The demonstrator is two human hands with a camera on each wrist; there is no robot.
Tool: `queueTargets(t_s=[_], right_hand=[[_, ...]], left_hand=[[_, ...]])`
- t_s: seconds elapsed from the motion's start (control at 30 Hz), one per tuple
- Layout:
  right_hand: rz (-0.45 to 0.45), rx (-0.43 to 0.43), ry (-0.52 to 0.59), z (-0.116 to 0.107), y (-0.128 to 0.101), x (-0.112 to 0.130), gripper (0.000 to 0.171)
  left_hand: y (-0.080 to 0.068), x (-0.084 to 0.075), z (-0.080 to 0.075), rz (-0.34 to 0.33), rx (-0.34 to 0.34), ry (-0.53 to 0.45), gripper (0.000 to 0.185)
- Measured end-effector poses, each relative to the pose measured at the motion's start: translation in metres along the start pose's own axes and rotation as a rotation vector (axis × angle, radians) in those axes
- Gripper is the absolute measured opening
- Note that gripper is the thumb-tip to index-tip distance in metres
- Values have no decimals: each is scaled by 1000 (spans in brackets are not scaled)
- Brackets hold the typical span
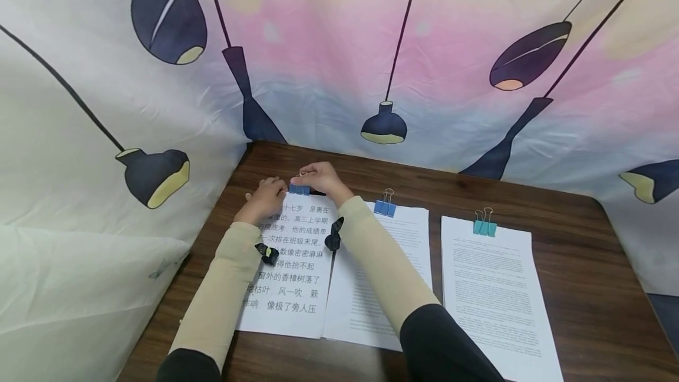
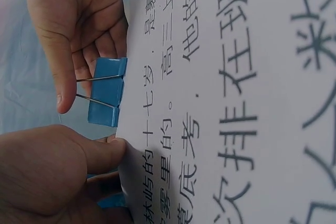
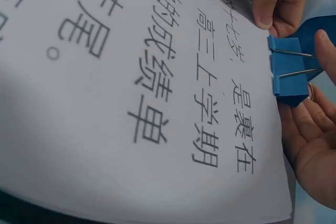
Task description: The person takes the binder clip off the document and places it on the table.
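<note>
Head, hands: I have the left hand pinching the top edge of the left stack; the right hand pinches the blue clip at that same edge
Head, tabletop: middle stack just beside the left one, under a second blue clip; right stack apart, under a teal clip
Left wrist, blue clip: I see it at the stack's edge; right thumb at the wire handles, fingers behind
Right wrist, left stack: large print upward; left thumb on its edge, just beside the blue clip

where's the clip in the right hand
In the head view, the blue clip is left of centre, at the top edge of the leftmost sheet, beside the left hand.
</note>
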State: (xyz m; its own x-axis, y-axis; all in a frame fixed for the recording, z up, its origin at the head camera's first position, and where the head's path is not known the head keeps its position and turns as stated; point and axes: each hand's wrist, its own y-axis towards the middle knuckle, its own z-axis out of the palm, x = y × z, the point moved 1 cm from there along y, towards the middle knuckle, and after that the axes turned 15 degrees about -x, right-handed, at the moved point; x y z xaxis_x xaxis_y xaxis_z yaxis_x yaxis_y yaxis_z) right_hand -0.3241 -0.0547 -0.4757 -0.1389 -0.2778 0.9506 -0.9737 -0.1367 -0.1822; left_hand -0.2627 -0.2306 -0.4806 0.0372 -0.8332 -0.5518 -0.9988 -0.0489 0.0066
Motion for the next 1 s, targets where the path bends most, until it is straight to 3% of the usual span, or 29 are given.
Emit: queueTargets(t_s=[0.23, 0.47, 0.73, 1.0], right_hand=[[-10, -64, -81, -13, 5, 1, 58], [-12, -83, -68, -19, 7, -3, 63], [-16, -70, -152, -30, 15, -11, 71], [-89, -102, -225, -42, 21, -10, 68]], left_hand=[[1, -4, -1, -22, 13, 2, 20], [0, -5, -2, -23, 29, 55, 20], [0, 7, -3, -19, 23, 47, 19], [3, 9, -6, -11, 59, 36, 18]])
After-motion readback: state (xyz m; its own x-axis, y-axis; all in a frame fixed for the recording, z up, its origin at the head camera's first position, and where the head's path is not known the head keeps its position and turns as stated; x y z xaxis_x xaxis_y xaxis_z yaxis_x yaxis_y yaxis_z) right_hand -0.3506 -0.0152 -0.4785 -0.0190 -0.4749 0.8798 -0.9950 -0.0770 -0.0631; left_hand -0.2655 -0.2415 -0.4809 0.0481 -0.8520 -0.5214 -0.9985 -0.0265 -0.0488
